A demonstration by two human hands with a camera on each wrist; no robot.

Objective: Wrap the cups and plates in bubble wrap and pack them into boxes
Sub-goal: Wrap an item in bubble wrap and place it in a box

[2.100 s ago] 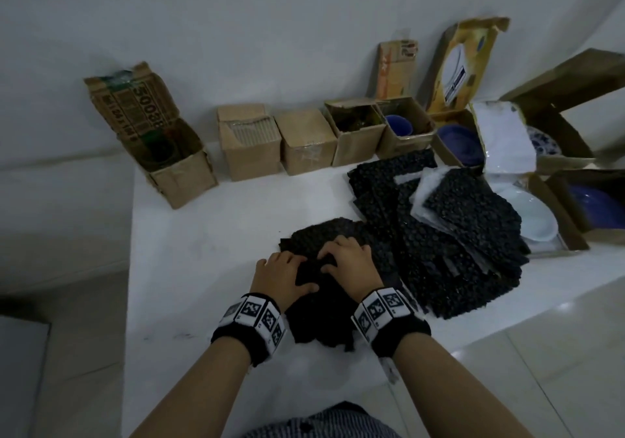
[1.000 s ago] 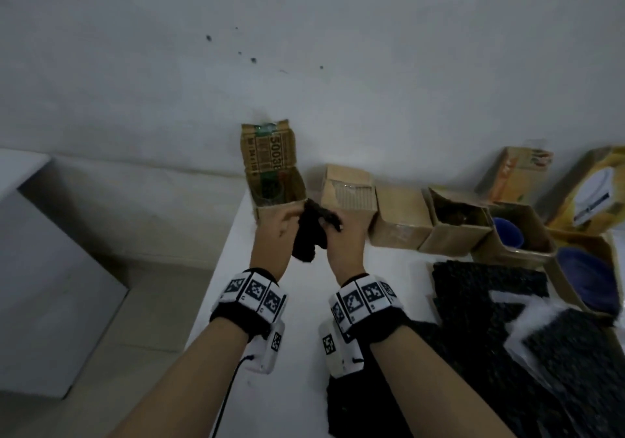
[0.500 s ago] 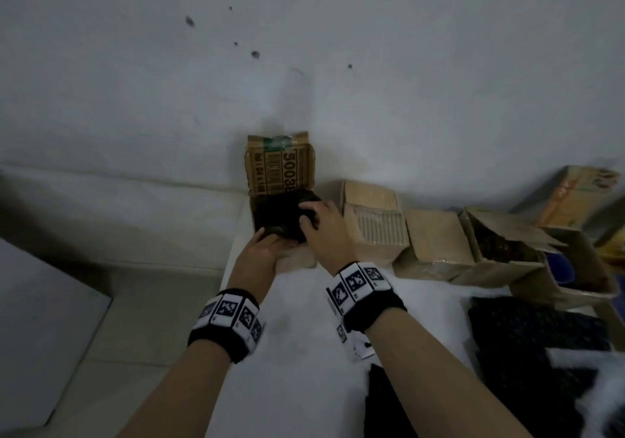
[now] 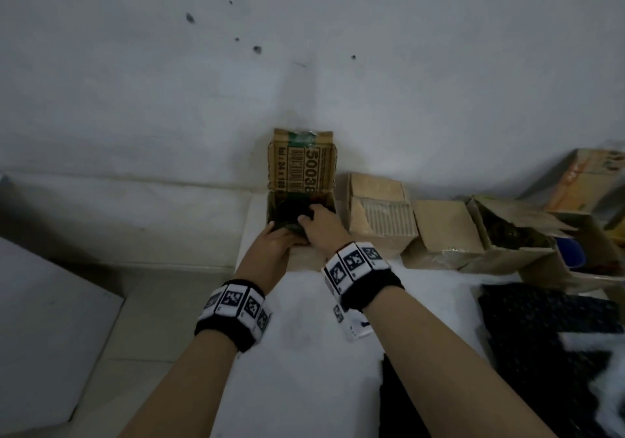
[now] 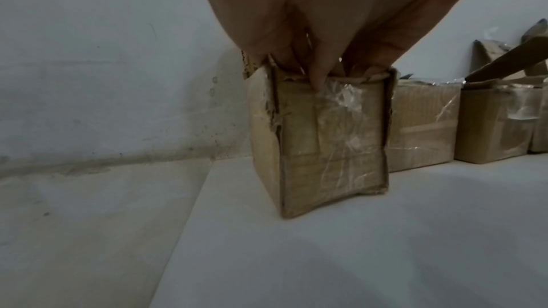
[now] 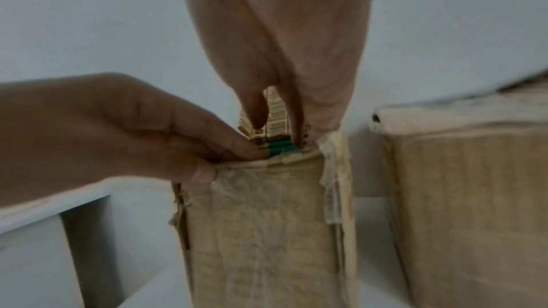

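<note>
Bubble-wrapped bundle (image 4: pixel 291 215), dark and rounded, sat low inside the open cardboard box (image 4: pixel 306 258) at the left end of the row along the wall, and we had both hands on it there. Our left hand (image 4: pixel 275 239) cupped the bundle from the near left side, fingers curled over the box's front rim, while our right hand (image 4: pixel 321 226) curled over its top and right side; we judged this two-sided hold was meant to keep the wrap from springing open while the bundle was seated in a snug box. The box's printed lid flap (image 4: pixel 302 163) stood upright against the wall, out of the way of our hands. What the wrap enclosed we could not tell. Just to the right stood two closed cardboard boxes (image 4: pixel 380 216), then an open box (image 4: pixel 507 234) with something dark and indistinct inside, and past it a box showing a blue dish (image 4: pixel 571 251) not yet wrapped. Loose sheets of black bubble wrap (image 4: pixel 541 329) lay on the white table (image 4: pixel 304 353) near our right forearm, within reach for the next piece. We judged this bundle nearly packed, with the flap yet to close.
</note>
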